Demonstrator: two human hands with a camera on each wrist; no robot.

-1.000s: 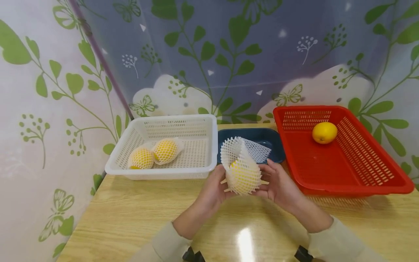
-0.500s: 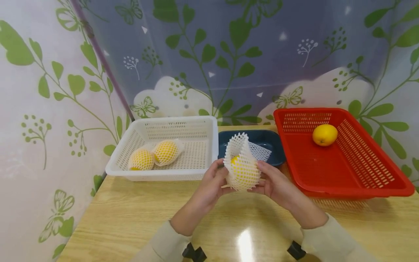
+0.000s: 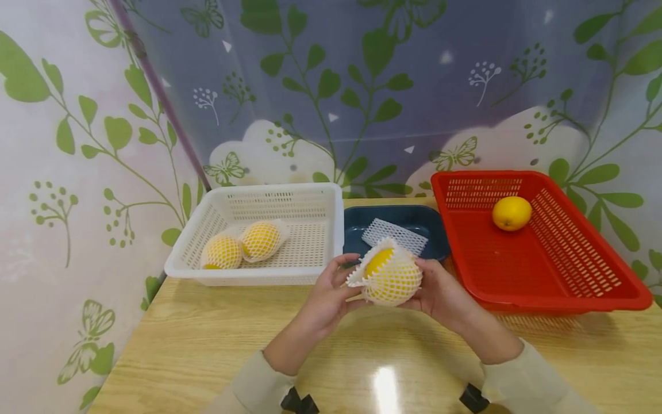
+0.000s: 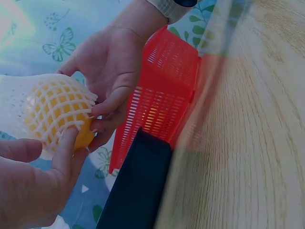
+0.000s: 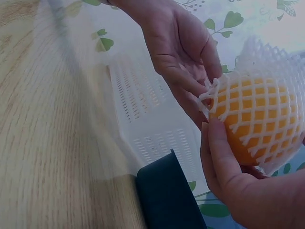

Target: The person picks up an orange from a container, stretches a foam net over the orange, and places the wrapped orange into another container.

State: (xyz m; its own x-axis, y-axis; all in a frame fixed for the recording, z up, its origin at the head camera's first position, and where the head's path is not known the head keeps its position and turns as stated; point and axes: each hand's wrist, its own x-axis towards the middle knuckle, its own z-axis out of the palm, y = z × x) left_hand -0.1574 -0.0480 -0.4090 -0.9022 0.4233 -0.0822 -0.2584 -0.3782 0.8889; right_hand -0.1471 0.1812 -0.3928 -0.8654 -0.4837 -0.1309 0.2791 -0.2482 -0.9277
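Note:
Between both hands is a yellow fruit (image 3: 380, 263) in a white foam net sleeve (image 3: 395, 284), raised over the table in front of the blue tray. The sleeve's loose mouth gapes toward the upper left, baring part of the fruit. My left hand (image 3: 323, 299) holds the sleeve's left side, fingers at its edge. My right hand (image 3: 445, 296) grips the opposite side, its thumb on the net. In the left wrist view, fingertips of both hands meet the net's lower edge, where bare fruit (image 4: 85, 136) shows. The right wrist view shows my right thumb pressing the netted fruit (image 5: 259, 112).
A white basket (image 3: 258, 275) at the left holds two netted fruits (image 3: 261, 240). Behind the hands, a flat foam net (image 3: 395, 234) lies in a dark blue tray (image 3: 437, 230). One bare yellow fruit (image 3: 512, 213) sits in the red basket (image 3: 522, 270) at the right.
The netted fruit has turned in the hands: the sleeve's mouth stood upright before and now tips to the left and lower. More of the flat net in the tray shows.

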